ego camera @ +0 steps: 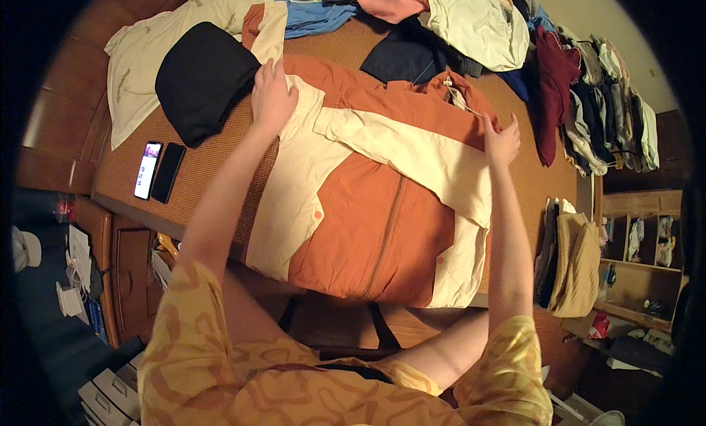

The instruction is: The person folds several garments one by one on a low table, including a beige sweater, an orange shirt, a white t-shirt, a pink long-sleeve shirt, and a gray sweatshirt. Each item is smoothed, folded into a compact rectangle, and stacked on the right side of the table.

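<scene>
An orange and cream zip-front jacket (364, 227) lies spread on the brown woven bed mat, its lower edge hanging over the near side. One sleeve is folded across its front, and the other sticks out at the upper left. My left hand (274, 97) rests on the cream cloth near that sleeve, fingers covering part of it. At the collar's right side is my right hand (501, 140), thumb and fingertips at the jacket's orange edge by a pale drawcord; whether they pinch it is unclear. A folded black garment (204, 81) lies left of my left hand.
Two phones, one with a lit screen (148, 170), lie on the mat (124, 197) at the left. A cream patterned shirt (129, 89) and piled clothes (474, 23) lie along the far side. Hanging clothes (612, 106) and tan trousers (573, 266) are at the right.
</scene>
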`<action>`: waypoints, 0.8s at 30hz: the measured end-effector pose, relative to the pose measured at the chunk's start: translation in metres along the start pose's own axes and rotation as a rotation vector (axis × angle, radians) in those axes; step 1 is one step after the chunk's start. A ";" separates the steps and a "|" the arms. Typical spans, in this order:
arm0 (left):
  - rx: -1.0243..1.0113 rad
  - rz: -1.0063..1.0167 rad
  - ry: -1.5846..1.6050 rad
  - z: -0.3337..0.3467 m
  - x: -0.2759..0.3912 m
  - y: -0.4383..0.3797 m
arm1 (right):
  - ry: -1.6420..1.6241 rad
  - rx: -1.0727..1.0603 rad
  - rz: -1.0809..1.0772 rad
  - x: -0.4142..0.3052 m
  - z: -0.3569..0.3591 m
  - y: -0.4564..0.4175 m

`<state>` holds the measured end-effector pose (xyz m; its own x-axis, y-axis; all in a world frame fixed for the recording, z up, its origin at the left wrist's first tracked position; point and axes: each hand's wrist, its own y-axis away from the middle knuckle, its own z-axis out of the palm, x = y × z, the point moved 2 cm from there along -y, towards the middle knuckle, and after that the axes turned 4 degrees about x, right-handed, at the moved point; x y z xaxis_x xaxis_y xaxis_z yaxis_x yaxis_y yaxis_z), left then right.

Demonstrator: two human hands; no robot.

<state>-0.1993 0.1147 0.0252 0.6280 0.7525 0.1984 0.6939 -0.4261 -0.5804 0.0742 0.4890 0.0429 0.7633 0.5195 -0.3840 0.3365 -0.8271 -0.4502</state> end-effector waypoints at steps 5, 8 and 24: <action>-0.317 -0.168 -0.244 0.053 -0.011 -0.074 | 0.310 -0.526 -0.373 0.009 0.013 -0.061; -0.414 -0.273 -0.383 0.077 -0.035 -0.100 | 0.412 -0.379 -0.563 -0.021 0.020 -0.089; 0.154 -0.176 0.500 0.039 -0.012 -0.115 | -1.080 -0.494 0.004 -0.005 0.020 0.008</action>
<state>-0.3001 0.1742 0.0590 0.6240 0.4594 0.6322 0.7676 -0.2090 -0.6059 0.0624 0.4845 0.0253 -0.0156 0.2330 -0.9723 0.6920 -0.6994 -0.1788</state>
